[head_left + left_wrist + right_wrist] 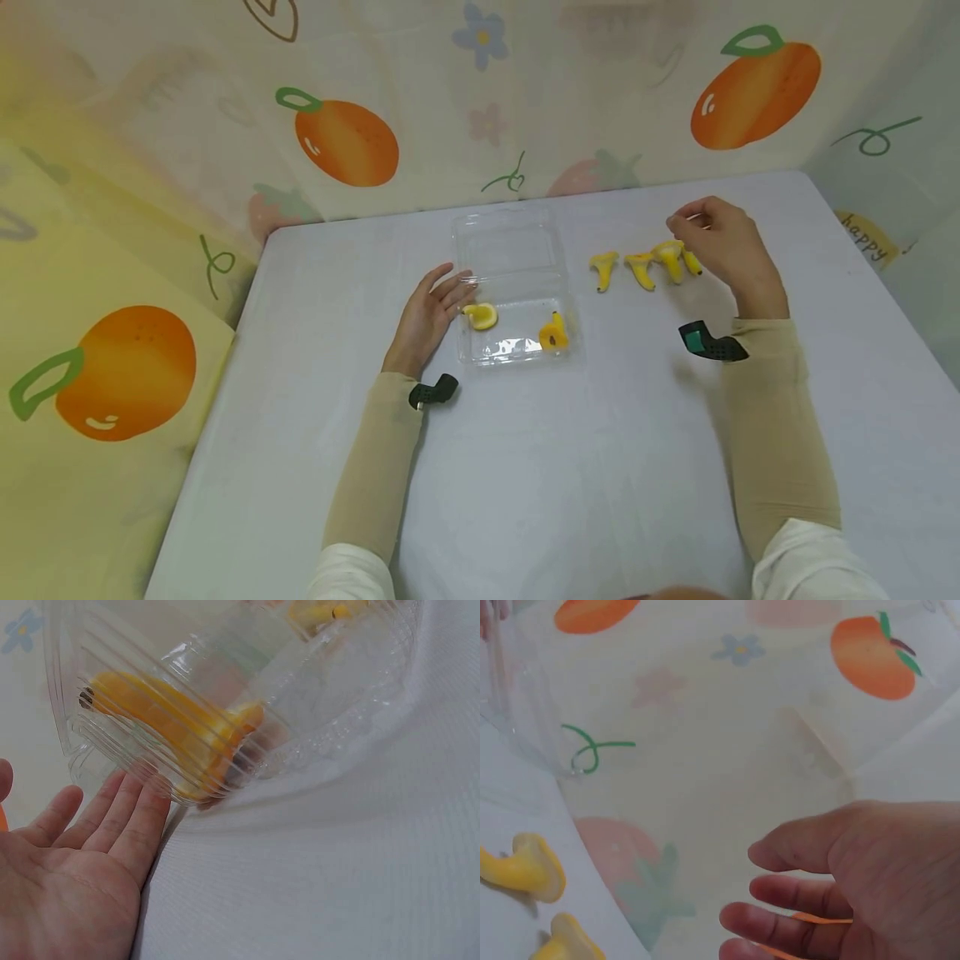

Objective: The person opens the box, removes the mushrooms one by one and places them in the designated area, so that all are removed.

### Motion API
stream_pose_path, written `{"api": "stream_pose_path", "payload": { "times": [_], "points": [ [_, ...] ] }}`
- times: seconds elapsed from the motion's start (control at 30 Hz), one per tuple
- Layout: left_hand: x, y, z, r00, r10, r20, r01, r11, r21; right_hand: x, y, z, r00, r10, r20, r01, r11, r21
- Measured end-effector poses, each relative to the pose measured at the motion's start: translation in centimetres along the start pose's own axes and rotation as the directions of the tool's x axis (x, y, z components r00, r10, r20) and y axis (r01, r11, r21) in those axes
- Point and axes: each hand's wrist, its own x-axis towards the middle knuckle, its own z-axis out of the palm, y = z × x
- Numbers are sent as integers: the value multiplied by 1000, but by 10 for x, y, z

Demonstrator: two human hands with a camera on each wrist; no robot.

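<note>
A clear plastic clamshell box (517,310) lies on the table with its lid (506,246) folded back. Inside it are two small yellow trumpet-shaped, mushroom-like pieces: one at the left (483,317), the other at the right (553,335). My left hand (426,323), palm turned up and fingers extended, touches the box's left side; in the left wrist view a yellow piece (161,712) with a dark tip shows through the ribbed wall. Over the table, my right hand (727,246) is bent loosely with thumb and fingers apart and nothing between them, just above several similar yellow pieces (641,271).
Those loose pieces lie in a row right of the box, the leftmost piece (603,268) nearest to it. The white-covered table (562,467) meets a patterned curtain (435,75) at the back and another yellow curtain (112,275) at the left.
</note>
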Motion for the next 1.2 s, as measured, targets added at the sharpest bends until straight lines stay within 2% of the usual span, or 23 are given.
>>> {"api": "stream_pose_path", "payload": {
  "times": [0.47, 0.73, 1.2],
  "points": [
    [2, -1, 1, 1000, 7, 12, -7, 1000, 6, -10, -20, 20, 978, -190, 90, 188, 982, 31],
    [-1, 0, 1, 1000, 4, 11, -4, 1000, 2, -14, -32, 33, 970, -189, 156, 192, 981, -2],
    [0, 2, -3, 1000, 2, 10, -2, 1000, 0, -17, -45, 52, 936, -249, 248, 261, 965, -19]
  ]
}}
